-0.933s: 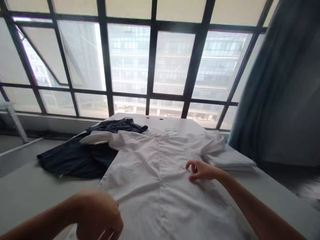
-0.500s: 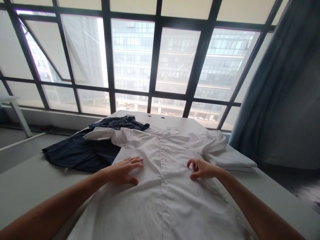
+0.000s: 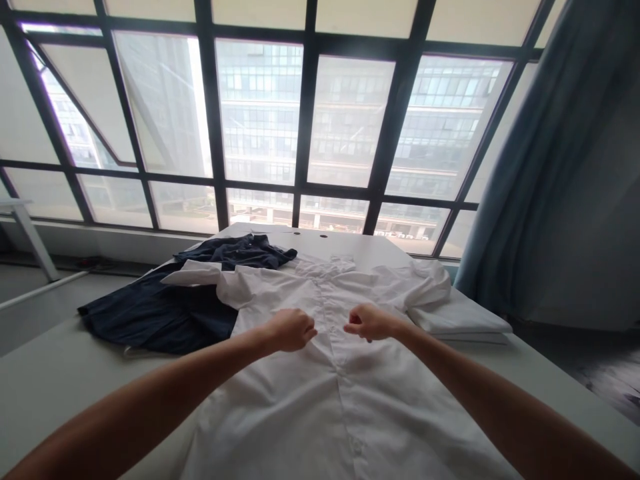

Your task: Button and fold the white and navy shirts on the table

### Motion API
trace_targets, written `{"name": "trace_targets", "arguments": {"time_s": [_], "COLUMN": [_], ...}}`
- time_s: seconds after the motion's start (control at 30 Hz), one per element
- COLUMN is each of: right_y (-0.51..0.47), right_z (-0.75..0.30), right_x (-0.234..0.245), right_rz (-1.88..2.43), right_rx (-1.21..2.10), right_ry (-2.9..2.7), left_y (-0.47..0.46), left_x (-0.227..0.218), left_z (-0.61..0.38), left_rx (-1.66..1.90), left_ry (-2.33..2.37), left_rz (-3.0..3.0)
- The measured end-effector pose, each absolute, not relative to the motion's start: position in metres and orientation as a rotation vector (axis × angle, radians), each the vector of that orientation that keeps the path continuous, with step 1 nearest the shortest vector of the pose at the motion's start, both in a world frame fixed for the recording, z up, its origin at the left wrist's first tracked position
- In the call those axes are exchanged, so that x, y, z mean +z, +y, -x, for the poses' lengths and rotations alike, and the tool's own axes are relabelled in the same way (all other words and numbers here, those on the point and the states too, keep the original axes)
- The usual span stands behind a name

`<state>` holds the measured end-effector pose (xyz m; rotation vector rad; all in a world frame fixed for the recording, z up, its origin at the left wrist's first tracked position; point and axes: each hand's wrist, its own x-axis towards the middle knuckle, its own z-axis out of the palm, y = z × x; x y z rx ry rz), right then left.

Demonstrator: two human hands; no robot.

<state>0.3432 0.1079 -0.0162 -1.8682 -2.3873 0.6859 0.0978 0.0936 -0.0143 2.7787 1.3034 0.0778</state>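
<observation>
A white button-front shirt (image 3: 330, 407) lies spread on a pale table, its collar (image 3: 327, 267) at the far end. My left hand (image 3: 293, 330) is a fist on the shirt front, just left of the button placket, gathering a little cloth. My right hand (image 3: 367, 322) is curled the same way on the right of the placket, pinching the cotton. The two fists stand close together, apart from each other by a narrow gap. Under the shirt's left sleeve lies a dark navy garment (image 3: 165, 313), partly hidden.
A folded white cloth (image 3: 460, 319) sits under the shirt's right sleeve near the table's right edge. The pale table top (image 3: 75, 373) extends left. Behind it stands a large gridded window (image 3: 260, 120), with a blue-grey curtain (image 3: 525, 167) at right.
My left hand has gone from spread flat to a fist and moved right. My right hand has closed and moved left. The two hands now sit closer together near the placket.
</observation>
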Motion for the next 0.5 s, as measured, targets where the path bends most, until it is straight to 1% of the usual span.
{"name": "trace_targets", "arguments": {"time_s": [0.1, 0.23, 0.37, 0.5], "right_y": [0.111, 0.114, 0.115, 0.116], "right_z": [-0.306, -0.288, -0.282, -0.274], "right_x": [-0.027, -0.037, -0.037, -0.034], "right_rz": [1.906, 2.047, 2.133, 2.151], "right_rx": [0.565, 0.431, 0.456, 0.451], "right_ry": [-2.36, -2.359, -2.333, -2.336], "left_y": [0.112, 0.13, 0.146, 0.161], "left_x": [-0.026, -0.043, -0.048, -0.048], "left_z": [-0.121, -0.131, -0.135, -0.146], "left_rx": [0.168, 0.119, 0.028, 0.113], "left_ry": [1.372, 1.375, 1.329, 1.187], "left_rz": [-2.714, -2.573, -2.422, -2.443]}}
